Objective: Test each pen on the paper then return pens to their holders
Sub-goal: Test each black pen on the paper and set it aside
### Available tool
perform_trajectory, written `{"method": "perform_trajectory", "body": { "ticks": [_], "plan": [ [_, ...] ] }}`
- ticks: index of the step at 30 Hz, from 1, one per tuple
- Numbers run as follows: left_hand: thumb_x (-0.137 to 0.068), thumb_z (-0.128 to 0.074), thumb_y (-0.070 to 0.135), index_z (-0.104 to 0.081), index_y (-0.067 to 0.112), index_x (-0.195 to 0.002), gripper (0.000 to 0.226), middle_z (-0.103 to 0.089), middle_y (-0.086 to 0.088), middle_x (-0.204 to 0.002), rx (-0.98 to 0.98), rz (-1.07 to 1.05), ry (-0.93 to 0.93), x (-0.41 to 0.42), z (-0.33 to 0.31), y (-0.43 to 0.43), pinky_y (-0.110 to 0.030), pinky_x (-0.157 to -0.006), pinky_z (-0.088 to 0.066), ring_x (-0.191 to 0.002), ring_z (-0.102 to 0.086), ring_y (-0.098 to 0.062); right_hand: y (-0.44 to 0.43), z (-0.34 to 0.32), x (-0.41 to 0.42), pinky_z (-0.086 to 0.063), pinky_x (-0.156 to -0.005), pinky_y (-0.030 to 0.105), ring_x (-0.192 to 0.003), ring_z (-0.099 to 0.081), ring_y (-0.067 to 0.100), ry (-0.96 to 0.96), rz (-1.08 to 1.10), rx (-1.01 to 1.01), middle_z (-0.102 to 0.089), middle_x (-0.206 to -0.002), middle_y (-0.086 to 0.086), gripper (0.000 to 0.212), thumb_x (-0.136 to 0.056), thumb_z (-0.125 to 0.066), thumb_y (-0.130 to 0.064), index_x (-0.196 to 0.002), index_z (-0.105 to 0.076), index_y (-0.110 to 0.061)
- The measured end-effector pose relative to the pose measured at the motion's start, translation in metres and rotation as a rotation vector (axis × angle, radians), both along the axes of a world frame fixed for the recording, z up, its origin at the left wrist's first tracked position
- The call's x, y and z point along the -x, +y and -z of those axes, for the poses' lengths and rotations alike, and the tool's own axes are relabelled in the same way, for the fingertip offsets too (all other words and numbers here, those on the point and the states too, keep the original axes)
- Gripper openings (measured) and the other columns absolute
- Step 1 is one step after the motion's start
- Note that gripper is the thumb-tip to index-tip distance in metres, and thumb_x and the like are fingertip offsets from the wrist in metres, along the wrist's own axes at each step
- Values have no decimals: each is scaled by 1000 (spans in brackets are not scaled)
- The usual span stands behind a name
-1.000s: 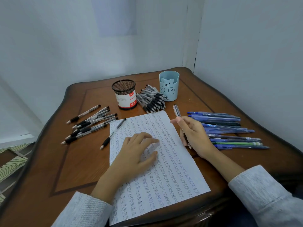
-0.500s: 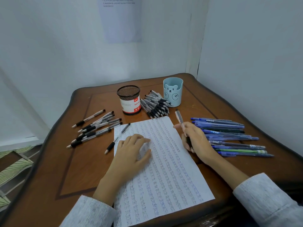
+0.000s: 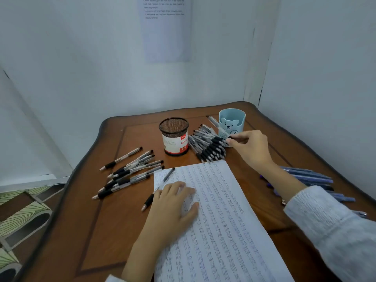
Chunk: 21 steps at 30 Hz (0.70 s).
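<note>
Head view: the paper (image 3: 223, 231) is covered with rows of small marks, so testing looks far along. No pen stands out of the mesh holder (image 3: 174, 139) or the blue cup (image 3: 232, 124), so the returns seem not yet begun.

The left hand (image 3: 175, 204) lies flat on the paper, fingers relaxed, holding nothing. The right hand (image 3: 250, 148) pinches a pen (image 3: 218, 128) between thumb and forefinger at the pile (image 3: 209, 147) beside the cup. More black pens (image 3: 130, 171) lie left of the paper, and one (image 3: 160, 188) lies across its corner.

I cannot tell whether the held pen touches the pile. The right arm hides part of the blue pens (image 3: 311, 178). The holders' insides are dark or out of sight, and the marks are too fine to read.
</note>
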State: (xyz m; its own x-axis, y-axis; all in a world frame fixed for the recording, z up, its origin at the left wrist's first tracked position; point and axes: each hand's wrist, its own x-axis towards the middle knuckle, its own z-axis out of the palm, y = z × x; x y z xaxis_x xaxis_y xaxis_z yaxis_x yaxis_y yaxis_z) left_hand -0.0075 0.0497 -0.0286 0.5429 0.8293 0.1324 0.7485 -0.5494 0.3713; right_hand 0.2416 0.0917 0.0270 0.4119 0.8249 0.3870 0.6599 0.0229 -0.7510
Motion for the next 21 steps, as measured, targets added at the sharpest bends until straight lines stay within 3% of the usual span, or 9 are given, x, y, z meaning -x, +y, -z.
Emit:
{"method": "perform_trajectory", "body": {
  "ticks": [2, 5, 9, 14, 16, 19, 21],
  "plan": [
    [-95, -33, 55, -42, 43, -132, 40, -32, 21, -140, -6, -5, -1, 0, 0, 0, -30, -113, -15, -132, -22, 3, 20, -2, 2, -43, -68, 10, -82, -56, 7, -106, 17, 26, -70, -112, 7, 30, -87, -69, -19, -114, -70, -7],
    [-96, -32, 54, -41, 44, -132, 39, -30, 23, -141, -24, 1, -2, 0, 0, 0, -25, -111, -13, -132, -19, 4, 43, -3, 9, -48, -86, 23, -93, -63, 14, -226, 31, 62, -70, -112, 7, 29, -90, -65, -21, -117, -69, -9],
    [-96, -32, 55, -39, 45, -132, 38, -28, 24, -140, -28, -5, 1, 0, 0, 1, -23, -110, -11, -133, -17, 4, 57, -2, 20, -51, -84, 29, -102, -62, 21, -508, 77, 107, -66, -116, 9, 33, -94, -59, -24, -123, -64, -10],
    [-81, -9, 67, -39, 46, -132, 63, -30, 23, -141, -34, 3, 15, 0, 1, 2, -23, -107, -12, -132, -19, 3, 60, 8, 23, -46, -91, 32, -110, -55, 22, -585, 56, 89, -65, -117, 10, 32, -95, -57, -28, -122, -65, -12],
    [-85, -14, 67, -38, 46, -134, 59, -29, 22, -144, -26, 3, 24, 1, 0, 2, -22, -107, -11, -134, -18, 4, 57, 11, 22, -41, -95, 34, -113, -51, 23, -641, 59, 92, -64, -117, 10, 31, -96, -56, -27, -121, -66, -12],
    [-96, -34, 57, -38, 43, -140, 46, -26, 22, -151, 19, 5, -6, 3, -2, 0, -22, -111, -10, -138, -16, 5, 48, 12, 26, -37, -89, 38, -106, -51, 27, -675, 20, -19, -66, -107, 11, 22, -94, -58, -18, -111, -70, -10],
    [-96, -38, 55, -38, 43, -141, 47, -23, 22, -153, 52, 12, -33, 6, -2, -3, -25, -115, -12, -141, -14, 4, 40, 13, 33, -36, -77, 31, -93, -53, 23, -586, -120, -148, -66, -92, 8, 13, -88, -65, -10, -98, -73, -9]
  ]
}}
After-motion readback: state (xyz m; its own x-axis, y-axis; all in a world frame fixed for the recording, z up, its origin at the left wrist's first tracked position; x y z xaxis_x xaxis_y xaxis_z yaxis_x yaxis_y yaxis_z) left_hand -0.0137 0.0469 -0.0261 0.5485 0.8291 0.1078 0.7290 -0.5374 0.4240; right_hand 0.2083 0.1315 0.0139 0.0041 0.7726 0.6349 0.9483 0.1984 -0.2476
